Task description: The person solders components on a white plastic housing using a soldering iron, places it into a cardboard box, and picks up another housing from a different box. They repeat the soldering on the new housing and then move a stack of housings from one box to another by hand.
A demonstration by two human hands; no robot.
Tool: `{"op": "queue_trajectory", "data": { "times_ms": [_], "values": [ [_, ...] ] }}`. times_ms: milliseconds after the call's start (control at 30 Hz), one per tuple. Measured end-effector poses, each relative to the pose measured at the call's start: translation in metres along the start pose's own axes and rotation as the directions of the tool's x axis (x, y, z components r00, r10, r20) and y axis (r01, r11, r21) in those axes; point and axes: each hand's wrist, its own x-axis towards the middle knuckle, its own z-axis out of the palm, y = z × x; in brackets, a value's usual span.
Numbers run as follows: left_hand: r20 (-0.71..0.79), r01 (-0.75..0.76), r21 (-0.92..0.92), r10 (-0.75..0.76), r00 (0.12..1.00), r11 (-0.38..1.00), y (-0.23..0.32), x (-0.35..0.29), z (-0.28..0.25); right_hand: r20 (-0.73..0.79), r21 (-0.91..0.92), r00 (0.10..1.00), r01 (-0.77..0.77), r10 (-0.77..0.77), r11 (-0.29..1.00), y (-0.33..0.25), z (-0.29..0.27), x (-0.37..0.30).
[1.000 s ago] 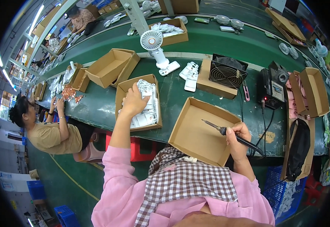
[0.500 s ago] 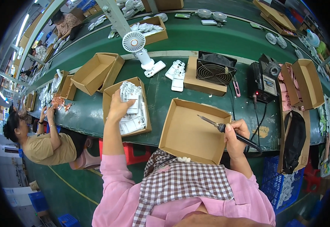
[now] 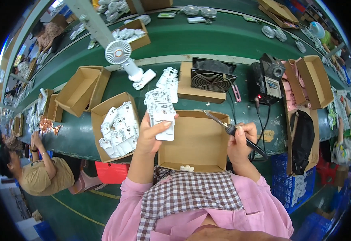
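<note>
At the far left a co-worker (image 3: 45, 176) in a tan shirt sits by the worktop (image 3: 246, 112), with small copper-coloured parts (image 3: 46, 125) near the hands. Next comes a cardboard box (image 3: 105, 105) filled with white plastic casings, and behind it a white handheld fan (image 3: 119, 53) stands upright. The left hand (image 3: 149, 134) has its grip closed firmly around a stack of white plastic casings (image 3: 159, 106), the thumb lying over the front; this stack is in the air, over the left part of a shallow cardboard tray (image 3: 193, 140). Behind the stack, more white casings (image 3: 168, 78) lie on the worktop. A few small white pieces (image 3: 186, 168) are at the near edge of the tray. The right hand (image 3: 242, 142) holds a soldering iron (image 3: 230, 129) in a narrow grip, with the tip pointing to the left, apart from the stack. I judge that the step in hand is carrying the casings; the next move calls for a steady left hand and for keeping the tip away from the fingers. Further right are a black cooling fan (image 3: 212, 76) with a wire grille, a pink cutter (image 3: 236, 93) and a black soldering station (image 3: 266, 82) with a red light. Its pale label carries print, too small to read, and I can recognise no brand.
</note>
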Motion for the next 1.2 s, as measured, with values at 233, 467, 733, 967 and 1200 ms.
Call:
{"op": "queue_trajectory", "data": {
  "times_ms": [233,467,733,967,1200],
  "values": [
    [-0.008,-0.041,0.318,0.046,0.999,0.947,-0.041,0.018,0.022,0.029,0.055,0.995,0.097,-0.099,0.994,0.012,0.008,0.01],
    [0.009,-0.095,0.442,0.102,0.995,0.892,-0.046,0.025,0.018,0.098,-0.025,0.989,0.109,-0.106,0.994,0.013,0.004,0.003],
    [-0.045,-0.054,0.475,0.085,0.995,0.878,-0.047,0.03,0.013,0.161,-0.283,0.979,0.168,-0.126,0.944,0.014,0.009,0.0],
    [-0.033,-0.073,0.381,0.092,0.995,0.922,-0.047,0.029,0.016,0.156,-0.343,0.98,0.169,-0.121,0.924,0.012,0.013,0.004],
    [-0.028,-0.062,0.393,0.079,0.996,0.917,-0.046,0.029,0.015,0.166,-0.373,0.98,0.168,-0.113,0.912,0.013,0.012,0.005]
  ]
}}
